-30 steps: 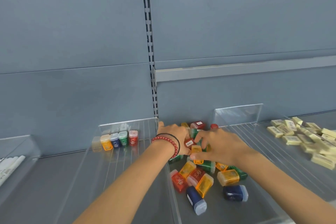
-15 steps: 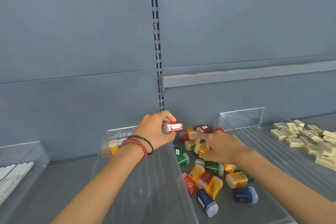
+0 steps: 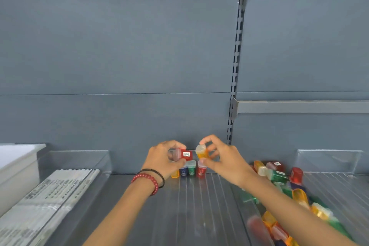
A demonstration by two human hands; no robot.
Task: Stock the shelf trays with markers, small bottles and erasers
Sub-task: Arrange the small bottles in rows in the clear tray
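Early going: pinching a red bottle point(image 3: 184, 154) in left hand point(image 3: 163, 158), orange bottle point(image 3: 202, 152) in right hand point(image 3: 223, 159), above the short upright row point(image 3: 191, 170), with the loose heap point(image 3: 279, 177) yet to stock.

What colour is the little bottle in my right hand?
Orange-yellow, with a pale cap: the small bottle pinched in the right hand, seen in the head view.

No text is legible. The red bottle point(image 3: 186, 154) carries a white barcode label, digits unreadable. The standing bottles point(image 3: 192, 170) directly below the red bottle bear white emblems, blurred. The marker packs point(image 3: 50, 195) far left of the red bottle show dark print, unreadable.
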